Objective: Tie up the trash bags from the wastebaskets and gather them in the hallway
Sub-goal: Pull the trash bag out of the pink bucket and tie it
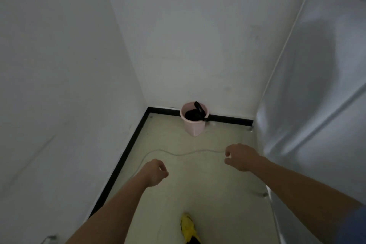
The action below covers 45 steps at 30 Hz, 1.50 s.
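A pink bin [194, 119] stands at 12 o'clock in the far end of a narrow passage, set against the black skirting [229, 119] at the foot of the back wall [188, 35], well apart from both hands. Inside it sits a black bag [193, 115], low in the bin, with a black loop or handle sticking up past the rim at the bin's 1 o'clock side; whether the bag is tied cannot be told. The left hand [155, 172] hangs at about 7 o'clock from the bin, above the pale floor [208, 194], fingers curled in loosely toward the palm, holding nothing. The right hand [240, 157] reaches out at about 5 o'clock from the bin, a little farther forward than the left, fingers bent and parted with a narrow gap between thumb and fingertips, also empty. A thin pale cord [178, 154] lies on the floor in a wavy line between the hands and the bin, running from near the left skirting toward the right hand; whether the right fingers touch it cannot be told. A white wall [59, 85] closes the passage at 9 o'clock, and a shiny metal panel [316, 95] rises at 3 o'clock. A yellow shoe [188, 228] shows at 6 o'clock at the bottom edge, between the two forearms
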Motion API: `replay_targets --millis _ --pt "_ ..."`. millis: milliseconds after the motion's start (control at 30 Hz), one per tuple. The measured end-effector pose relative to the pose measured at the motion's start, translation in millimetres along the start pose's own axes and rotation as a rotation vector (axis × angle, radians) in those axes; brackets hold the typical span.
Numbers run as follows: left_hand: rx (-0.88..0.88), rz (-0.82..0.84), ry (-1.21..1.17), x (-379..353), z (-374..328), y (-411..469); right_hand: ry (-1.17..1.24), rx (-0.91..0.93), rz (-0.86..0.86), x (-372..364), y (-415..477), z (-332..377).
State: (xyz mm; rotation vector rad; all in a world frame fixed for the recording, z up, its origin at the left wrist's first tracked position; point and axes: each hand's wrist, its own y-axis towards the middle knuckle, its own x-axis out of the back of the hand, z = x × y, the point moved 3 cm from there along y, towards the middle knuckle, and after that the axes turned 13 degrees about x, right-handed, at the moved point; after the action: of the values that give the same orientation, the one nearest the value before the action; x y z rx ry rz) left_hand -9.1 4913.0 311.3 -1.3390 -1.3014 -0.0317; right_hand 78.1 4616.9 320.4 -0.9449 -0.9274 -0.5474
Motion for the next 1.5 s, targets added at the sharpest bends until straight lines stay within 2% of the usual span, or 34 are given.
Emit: replay_targets --millis 167,300,467,633,800,1067,1233,1500 --pt "0.049 0.055 -0.058 31 -47 111 -0.019 0.000 0.093 20 114 -36" --pt "0.034 0.082 -0.074 76 -102 205 -0.009 -0.045 0.129 66 207 -73" --pt "0.040 0.098 -0.065 130 -160 278 0.036 -0.074 0.138 122 292 -95" --pt "0.052 0.099 -0.100 159 -195 351 0.014 -0.024 0.196 147 393 -119" --pt "0.168 0.117 -0.145 168 -212 431 0.011 0.060 0.287 149 512 -144" --pt "0.294 0.174 -0.228 151 -239 542 0.019 0.094 0.378 119 651 -176" --pt "0.331 0.202 -0.248 102 -247 621 0.053 0.024 0.372 58 722 -209" --pt "0.366 0.226 -0.241 17 -228 751 0.266 -0.209 0.191 -48 847 -277"
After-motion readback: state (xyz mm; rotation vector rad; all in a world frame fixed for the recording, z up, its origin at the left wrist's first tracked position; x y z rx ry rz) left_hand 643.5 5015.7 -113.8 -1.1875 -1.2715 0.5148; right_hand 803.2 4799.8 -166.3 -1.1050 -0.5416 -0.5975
